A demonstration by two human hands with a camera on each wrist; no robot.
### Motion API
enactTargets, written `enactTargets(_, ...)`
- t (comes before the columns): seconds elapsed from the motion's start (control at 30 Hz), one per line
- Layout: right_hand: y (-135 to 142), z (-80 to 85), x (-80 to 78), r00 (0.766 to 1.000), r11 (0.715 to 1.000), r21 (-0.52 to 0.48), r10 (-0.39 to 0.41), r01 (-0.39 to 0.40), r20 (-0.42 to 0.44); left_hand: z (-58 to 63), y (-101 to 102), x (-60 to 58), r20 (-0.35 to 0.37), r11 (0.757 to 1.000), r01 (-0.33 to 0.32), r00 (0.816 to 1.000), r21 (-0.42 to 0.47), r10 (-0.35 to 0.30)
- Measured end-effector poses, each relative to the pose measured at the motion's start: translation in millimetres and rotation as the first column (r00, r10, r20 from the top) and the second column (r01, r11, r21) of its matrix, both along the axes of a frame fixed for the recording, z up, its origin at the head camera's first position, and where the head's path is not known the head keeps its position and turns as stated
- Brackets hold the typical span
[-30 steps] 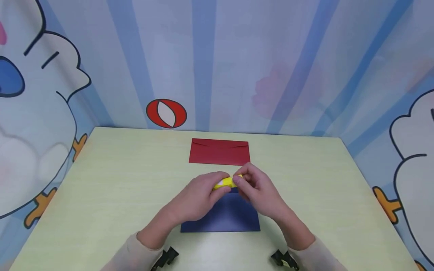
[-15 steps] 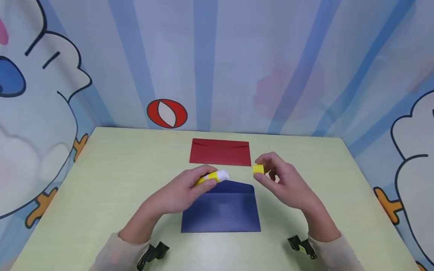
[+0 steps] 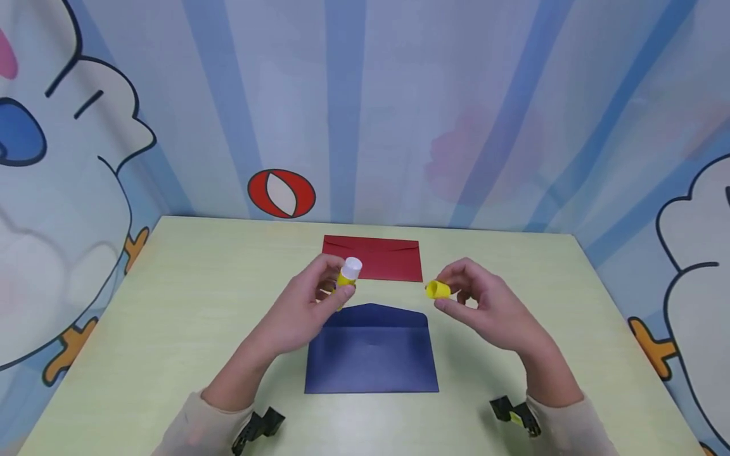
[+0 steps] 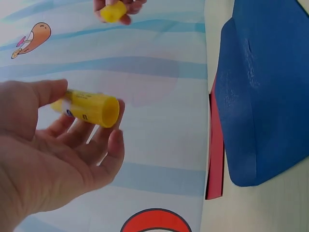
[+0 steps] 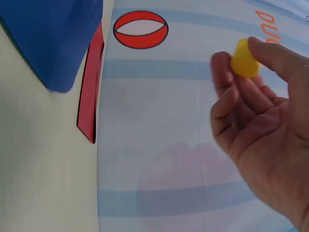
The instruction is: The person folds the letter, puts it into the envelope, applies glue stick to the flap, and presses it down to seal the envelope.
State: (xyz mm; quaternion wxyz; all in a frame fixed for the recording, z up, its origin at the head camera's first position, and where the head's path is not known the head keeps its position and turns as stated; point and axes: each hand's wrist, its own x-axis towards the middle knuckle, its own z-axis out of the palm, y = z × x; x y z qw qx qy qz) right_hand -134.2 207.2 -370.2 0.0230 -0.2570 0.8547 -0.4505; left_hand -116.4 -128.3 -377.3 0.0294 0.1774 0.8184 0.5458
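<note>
Left hand [image 3: 302, 310] first: thumb and bent fingers wrap a slim yellow glue-stick tube with a white end [image 3: 345, 276], gripping it low, so the white end points upward, free of the fingers. I read that low hold as a way of keeping the end uncovered. Well apart from it, the right hand [image 3: 487, 307] pinches a short hollow yellow cap [image 3: 438, 289] between thumb and fingertips, the other fingers loosely bent; I judge a light pinch suits so small a piece. In my head view, the cap's hollow mouth shows.

Both pieces are held above the pale wood-toned table [image 3: 199, 285]. On it, below and between the hands, lies a dark blue paper envelope [image 3: 372, 361], its flap spread toward the far side, presumably set square to the person so both hands reach it easily. Farther back is a red paper envelope [image 3: 384, 259], one corner hidden by the left hand; its flap seems folded down, and I suppose it sits there to leave the near space for the blue one.
</note>
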Motion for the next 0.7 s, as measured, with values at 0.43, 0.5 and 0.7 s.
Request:
enactTargets(0.43,27.0,-20.2,-13.1,0.973,0.738,0.674,-0.18,0.039,0.141,-0.4,6.5,0.5,0.081,0.988,-0.119,0.991,0.103,0.111)
enactTargets(0.5,28.2,-25.4,-15.0,0.969,0.715,0.698,-0.201,0.046,0.142,-1.2,7.7,0.5,0.095,0.985,-0.119,0.99,0.126,0.107)
enactTargets(0.7,29.5,-38.1,-19.0,0.967,0.704,0.708,-0.216,0.061,0.132,-2.4,11.0,0.6,0.134,0.972,-0.118,0.987,0.203,0.092)
